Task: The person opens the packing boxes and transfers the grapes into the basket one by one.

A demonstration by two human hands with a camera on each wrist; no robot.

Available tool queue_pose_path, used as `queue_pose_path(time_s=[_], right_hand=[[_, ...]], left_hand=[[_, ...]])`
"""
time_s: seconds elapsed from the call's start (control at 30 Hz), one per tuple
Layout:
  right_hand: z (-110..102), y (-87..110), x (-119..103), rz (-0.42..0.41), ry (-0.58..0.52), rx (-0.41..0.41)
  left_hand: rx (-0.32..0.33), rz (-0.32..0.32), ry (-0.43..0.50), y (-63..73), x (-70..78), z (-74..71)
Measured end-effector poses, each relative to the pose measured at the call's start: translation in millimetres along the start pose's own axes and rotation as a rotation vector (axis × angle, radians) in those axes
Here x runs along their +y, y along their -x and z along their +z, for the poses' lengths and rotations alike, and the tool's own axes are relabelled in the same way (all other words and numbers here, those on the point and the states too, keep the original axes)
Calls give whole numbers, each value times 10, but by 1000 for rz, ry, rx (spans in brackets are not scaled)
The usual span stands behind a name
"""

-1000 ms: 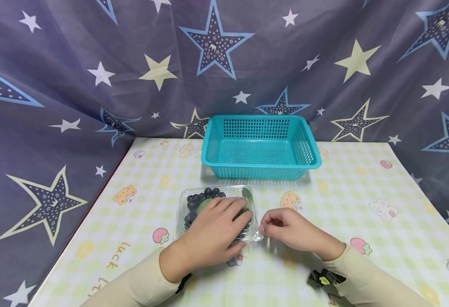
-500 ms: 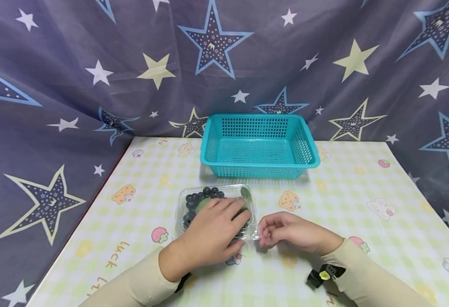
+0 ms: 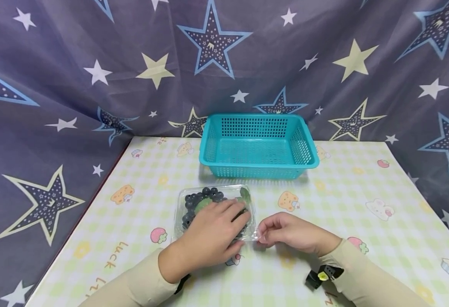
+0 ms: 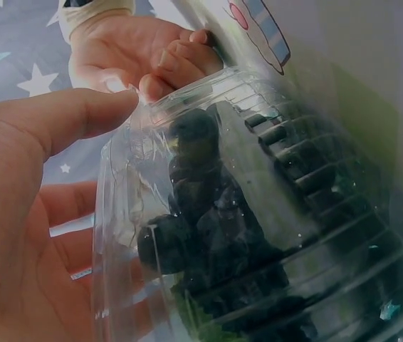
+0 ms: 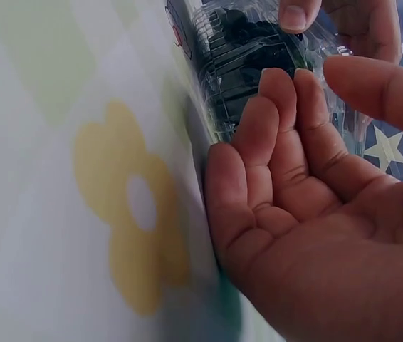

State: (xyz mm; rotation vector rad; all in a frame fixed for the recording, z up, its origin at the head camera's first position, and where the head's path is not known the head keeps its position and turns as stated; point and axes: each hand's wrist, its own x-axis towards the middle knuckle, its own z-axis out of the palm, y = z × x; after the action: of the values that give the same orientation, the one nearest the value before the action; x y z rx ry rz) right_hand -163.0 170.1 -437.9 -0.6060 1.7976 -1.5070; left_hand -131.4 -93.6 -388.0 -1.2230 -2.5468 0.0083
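Note:
A clear plastic clamshell box [image 3: 181,213] of dark grapes [image 3: 191,200] lies on the table, with green pieces showing among the fruit. My left hand [image 3: 212,234] rests over its lid with fingers spread, covering much of the contents. In the left wrist view the thumb of the left hand [image 4: 16,171] lies along one side of the box [image 4: 258,214]. At the near right corner, my right hand [image 3: 293,232] pinches the box's edge between thumb and curled fingers. The right wrist view shows the right hand [image 5: 315,192] palm up, its fingertips at the corner of the box [image 5: 219,78].
A turquoise plastic basket [image 3: 259,170] with slotted walls stands behind the box, near the back edge of the table. A checked cloth with cartoon prints [image 3: 347,183] covers the table. A star-patterned curtain [image 3: 278,51] hangs behind and at the sides.
My right hand has shifted slightly down at the box corner; its fingers loosened half a second ago and now close on the edge again. The left hand stays over the lid.

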Motion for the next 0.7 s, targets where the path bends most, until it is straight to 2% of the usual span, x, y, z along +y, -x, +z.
queue_pose_path(time_s=[0.7], right_hand=[[31,8,-32,19,10,33]], left_hand=[[28,14,-8,-17,19,-3]])
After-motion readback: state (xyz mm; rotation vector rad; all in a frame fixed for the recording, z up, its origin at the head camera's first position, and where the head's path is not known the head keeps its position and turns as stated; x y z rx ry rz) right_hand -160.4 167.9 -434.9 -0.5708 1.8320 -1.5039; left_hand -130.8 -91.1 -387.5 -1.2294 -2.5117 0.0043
